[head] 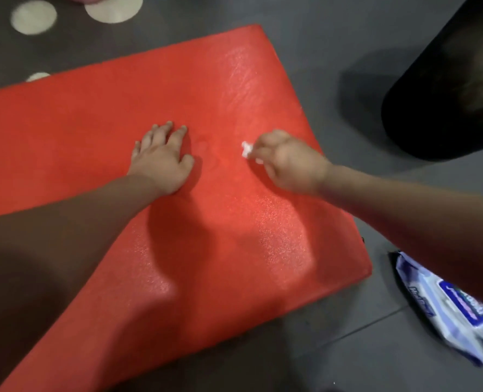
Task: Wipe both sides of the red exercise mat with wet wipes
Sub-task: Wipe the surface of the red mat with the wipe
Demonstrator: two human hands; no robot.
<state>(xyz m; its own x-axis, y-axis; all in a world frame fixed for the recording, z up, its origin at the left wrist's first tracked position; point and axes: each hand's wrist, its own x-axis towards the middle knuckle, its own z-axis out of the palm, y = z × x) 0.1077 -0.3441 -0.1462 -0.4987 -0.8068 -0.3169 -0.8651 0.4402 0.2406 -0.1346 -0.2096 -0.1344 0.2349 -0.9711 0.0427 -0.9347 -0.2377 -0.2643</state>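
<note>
On the grey tiled floor point(333, 66) lay the red foam exercise mat point(178, 236), pinned mid-mat by the left hand point(161, 162), fingers spread flat, seemingly against sliding, while the right hand point(288, 162) pinched a crumpled white wet wipe point(246, 149) beside it.

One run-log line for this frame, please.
step: wiping upper side | left hand: flat on red mat | right hand: pinches wet wipe on mat | wipes pack: floor beside mat
</note>
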